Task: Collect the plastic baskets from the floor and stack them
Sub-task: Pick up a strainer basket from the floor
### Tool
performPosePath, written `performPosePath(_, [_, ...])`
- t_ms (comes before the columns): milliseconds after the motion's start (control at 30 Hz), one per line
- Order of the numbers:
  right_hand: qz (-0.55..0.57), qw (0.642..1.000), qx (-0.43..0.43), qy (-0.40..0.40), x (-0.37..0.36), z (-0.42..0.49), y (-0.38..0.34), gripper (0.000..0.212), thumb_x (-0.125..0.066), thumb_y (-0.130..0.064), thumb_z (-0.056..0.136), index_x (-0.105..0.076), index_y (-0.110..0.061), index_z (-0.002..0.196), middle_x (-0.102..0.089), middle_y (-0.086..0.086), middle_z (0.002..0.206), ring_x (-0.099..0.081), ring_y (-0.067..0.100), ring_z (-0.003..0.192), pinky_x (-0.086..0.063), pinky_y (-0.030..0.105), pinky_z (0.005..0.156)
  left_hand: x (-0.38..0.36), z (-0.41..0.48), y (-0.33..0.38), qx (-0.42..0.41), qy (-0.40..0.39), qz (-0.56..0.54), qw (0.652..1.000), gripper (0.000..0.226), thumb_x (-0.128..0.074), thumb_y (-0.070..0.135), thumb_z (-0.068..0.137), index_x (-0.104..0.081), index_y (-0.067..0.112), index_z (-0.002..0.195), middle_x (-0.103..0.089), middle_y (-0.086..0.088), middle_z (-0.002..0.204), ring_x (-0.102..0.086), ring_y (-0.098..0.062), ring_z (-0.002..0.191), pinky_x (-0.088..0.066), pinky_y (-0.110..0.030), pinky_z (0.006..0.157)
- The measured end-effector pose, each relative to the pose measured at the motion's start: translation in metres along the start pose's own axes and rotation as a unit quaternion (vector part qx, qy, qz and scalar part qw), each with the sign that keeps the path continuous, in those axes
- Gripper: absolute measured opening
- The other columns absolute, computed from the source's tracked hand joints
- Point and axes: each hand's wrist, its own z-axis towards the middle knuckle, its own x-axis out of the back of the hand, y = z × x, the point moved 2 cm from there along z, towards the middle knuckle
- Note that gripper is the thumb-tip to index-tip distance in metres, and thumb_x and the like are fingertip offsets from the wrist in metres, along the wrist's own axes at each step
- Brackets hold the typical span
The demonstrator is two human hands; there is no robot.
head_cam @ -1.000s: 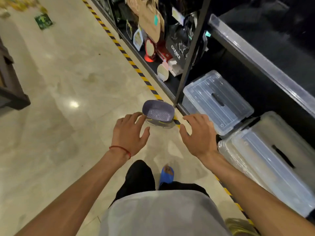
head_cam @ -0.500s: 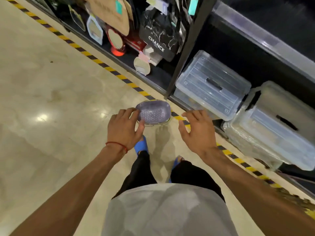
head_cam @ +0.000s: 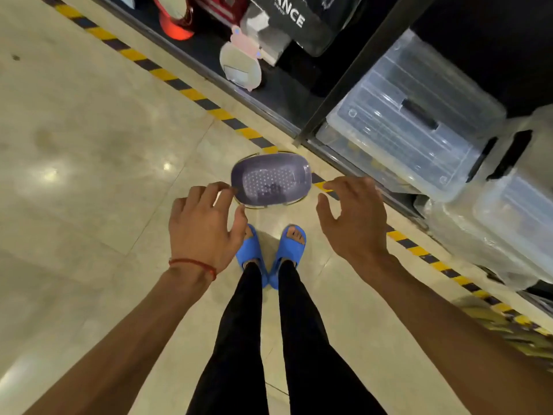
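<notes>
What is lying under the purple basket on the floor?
Under the purple basket a thin pale rim peeks out, perhaps a second basket; its body is covered. Below lie the floor tiles, and the striped tape runs behind the far edge, hidden there.

a purple basket (head_cam: 270, 181) with little holes sits on the floor (head_cam: 89, 139), right by the yellow and black tape (head_cam: 191, 92) that runs along the shelf edge. the left hand (head_cam: 206, 227) and the right hand (head_cam: 354, 221) reach down on each side of it, fingers spread, holding nothing. two blue sandals (head_cam: 273, 253) stand just below the basket. clear plastic boxes (head_cam: 419, 121) sit on the shelf to the right.
</notes>
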Motion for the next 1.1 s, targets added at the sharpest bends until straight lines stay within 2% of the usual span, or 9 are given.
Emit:
performPosePath(167, [0.019,1.000,-0.021,-0.008,-0.102,0.017,0.058,0.014,-0.065,-0.022,0.095,-0.070,-0.016,0.106,-0.069,-0.002,0.103,-0.058,0.021,0.099,-0.052,0.035,0.077,-0.103,0.028,-0.028,0.079,-0.001,-0.030,0.996,0.035,-0.048,0.039,0.092,-0.064,0.019,0.114,-0.066,-0.001,0.113,-0.054,-0.029,0.097,-0.040,-0.041,0.073])
performPosePath(300, [0.040,0.999,-0.017,-0.012,-0.192,0.031,0.101,0.011,-0.061,-0.026,0.095,-0.066,-0.020,0.102,-0.065,-0.007,0.096,-0.053,0.017,0.094,-0.044,0.028,0.070,-0.191,0.045,-0.042,0.107,-0.033,-0.044,0.993,0.035,-0.050,0.039,0.092,-0.064,0.019,0.117,-0.065,-0.002,0.116,-0.055,-0.030,0.102,-0.044,-0.042,0.076])
performPosePath(500, [0.032,0.996,-0.075,-0.037,-0.323,0.053,0.173,0.027,-0.048,-0.039,0.095,-0.065,-0.022,0.109,-0.066,-0.003,0.111,-0.053,0.021,0.104,-0.048,0.036,0.078,-0.323,0.067,-0.068,0.147,-0.055,-0.061,0.986,0.037,-0.047,0.044,0.093,-0.059,0.021,0.120,-0.062,0.001,0.119,-0.053,-0.028,0.106,-0.045,-0.041,0.077])
performPosePath(600, [0.028,0.990,-0.135,-0.034,-0.380,0.060,0.206,0.044,-0.043,-0.045,0.101,-0.055,-0.016,0.131,-0.058,0.003,0.132,-0.051,0.023,0.115,-0.041,0.031,0.081,-0.386,0.074,-0.083,0.233,-0.045,-0.124,0.964,0.048,-0.043,0.052,0.094,-0.045,0.027,0.136,-0.054,0.004,0.132,-0.052,-0.024,0.116,-0.048,-0.041,0.084])
performPosePath(700, [0.069,0.979,-0.190,-0.029,-0.420,0.064,0.231,0.057,-0.035,-0.054,0.103,-0.046,-0.014,0.142,-0.051,0.008,0.143,-0.049,0.027,0.125,-0.042,0.031,0.088,-0.437,0.081,-0.096,0.323,-0.011,-0.252,0.912,0.066,-0.042,0.060,0.095,-0.034,0.023,0.149,-0.045,0.002,0.148,-0.048,-0.020,0.130,-0.044,-0.045,0.104])
performPosePath(800, [0.193,0.955,-0.218,-0.047,-0.442,0.064,0.249,0.058,-0.031,-0.057,0.104,-0.042,-0.019,0.147,-0.054,0.005,0.144,-0.055,0.022,0.129,-0.051,0.043,0.101,-0.468,0.092,-0.100,0.350,0.046,-0.348,0.868,0.056,-0.037,0.059,0.098,-0.045,0.023,0.140,-0.060,0.002,0.131,-0.057,-0.016,0.116,-0.046,-0.039,0.099])
performPosePath(867, [0.249,0.942,-0.225,-0.026,-0.445,0.064,0.250,0.052,-0.032,-0.053,0.106,-0.047,-0.018,0.142,-0.064,0.001,0.131,-0.063,0.004,0.114,-0.055,0.027,0.090,-0.476,0.095,-0.098,0.364,0.079,-0.351,0.859,0.046,-0.033,0.057,0.101,-0.051,0.025,0.129,-0.065,0.007,0.106,-0.058,-0.010,0.092,-0.045,-0.032,0.080])
performPosePath(933, [0.271,0.933,-0.234,0.008,-0.445,0.065,0.249,0.050,-0.031,-0.047,0.107,-0.055,-0.010,0.131,-0.067,0.000,0.114,-0.062,-0.011,0.096,-0.050,0.011,0.076,-0.478,0.095,-0.095,0.380,0.109,-0.341,0.853,0.042,-0.030,0.051,0.103,-0.054,0.020,0.119,-0.059,0.009,0.088,-0.050,-0.005,0.075,-0.034,-0.025,0.069])
performPosePath(1100, [0.289,0.921,-0.260,0.020,-0.441,0.067,0.240,0.039,-0.030,-0.035,0.110,-0.060,-0.014,0.126,-0.066,-0.011,0.109,-0.062,-0.010,0.097,-0.050,0.008,0.077,-0.471,0.097,-0.086,0.418,0.120,-0.337,0.835,0.039,-0.029,0.037,0.107,-0.057,0.011,0.111,-0.054,0.010,0.077,-0.044,-0.007,0.069,-0.029,-0.020,0.062])
